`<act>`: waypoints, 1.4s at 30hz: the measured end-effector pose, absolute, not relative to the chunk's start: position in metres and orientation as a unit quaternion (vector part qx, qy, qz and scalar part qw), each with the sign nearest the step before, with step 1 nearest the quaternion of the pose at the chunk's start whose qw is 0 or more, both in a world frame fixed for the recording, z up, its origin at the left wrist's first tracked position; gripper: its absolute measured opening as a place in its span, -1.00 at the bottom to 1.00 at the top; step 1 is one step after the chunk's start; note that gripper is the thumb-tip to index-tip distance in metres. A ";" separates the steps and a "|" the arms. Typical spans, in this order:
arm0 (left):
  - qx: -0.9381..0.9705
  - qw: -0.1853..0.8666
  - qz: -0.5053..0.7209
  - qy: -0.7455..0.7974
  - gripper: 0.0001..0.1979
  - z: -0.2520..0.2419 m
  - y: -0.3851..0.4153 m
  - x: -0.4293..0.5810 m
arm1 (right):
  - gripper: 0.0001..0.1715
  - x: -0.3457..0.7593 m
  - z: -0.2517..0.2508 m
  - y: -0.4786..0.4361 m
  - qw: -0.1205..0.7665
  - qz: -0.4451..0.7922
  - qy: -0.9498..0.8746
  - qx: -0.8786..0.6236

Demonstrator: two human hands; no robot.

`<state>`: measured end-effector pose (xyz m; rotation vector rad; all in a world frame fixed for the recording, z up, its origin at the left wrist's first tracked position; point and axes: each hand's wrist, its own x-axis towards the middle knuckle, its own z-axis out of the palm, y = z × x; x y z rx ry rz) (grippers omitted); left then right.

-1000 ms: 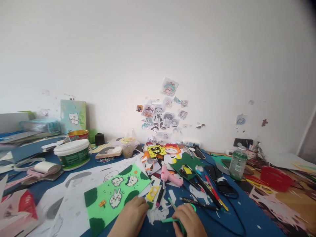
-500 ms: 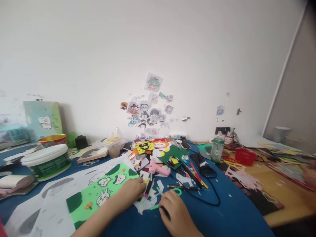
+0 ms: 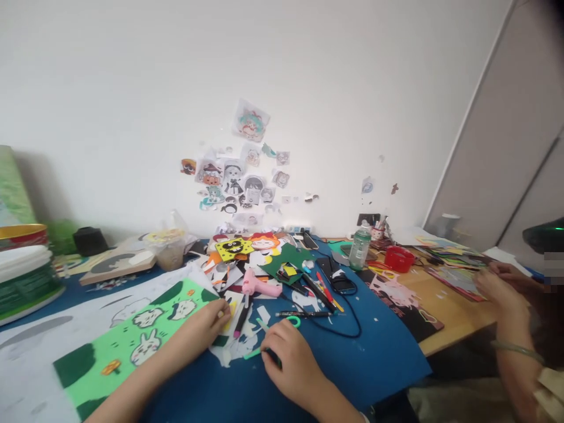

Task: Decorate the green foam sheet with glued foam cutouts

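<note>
My left hand [image 3: 214,325] is closed at the right edge of a bright green sheet [image 3: 127,346] with cartoon figures, its fingertips by a small yellow piece; what they pinch is too small to make out. My right hand [image 3: 288,358] curls around green-handled scissors [image 3: 293,321], whose loop and tip stick out past its fingers. Between the hands lie white paper scraps [image 3: 240,346] and a black marker with a pink end [image 3: 242,320]. Just beyond them is a pink glue gun [image 3: 259,286].
A green-and-white tub [image 3: 26,282] stands at the left. Pens, a black cable [image 3: 359,320], a phone, a bottle [image 3: 360,247] and a red tape roll [image 3: 399,259] lie or stand right of the middle. Another person's hands [image 3: 500,288] are over papers at the far right.
The view has turned right, so the table's contents appear further left and more of the other person shows. My hands stay near the scraps, the right one still around the scissors.
</note>
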<state>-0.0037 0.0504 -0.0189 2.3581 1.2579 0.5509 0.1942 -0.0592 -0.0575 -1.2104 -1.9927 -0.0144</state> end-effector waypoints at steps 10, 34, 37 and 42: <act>0.646 0.566 0.372 0.351 -0.61 -0.002 0.039 -0.004 | -0.79 0.180 -0.029 -0.032 0.507 0.082 -0.729 -0.453; 0.636 0.555 0.411 0.345 -0.65 -0.007 0.036 0.002 | -0.87 0.155 -0.007 0.017 0.490 0.174 -0.747 -0.416; 0.639 0.547 0.416 0.346 -0.66 -0.007 0.035 0.002 | -0.87 0.153 -0.008 0.018 0.494 0.180 -0.739 -0.422; 0.663 0.500 0.413 0.373 -0.73 -0.008 0.034 0.004 | -0.89 0.155 -0.010 0.021 0.480 0.208 -0.741 -0.420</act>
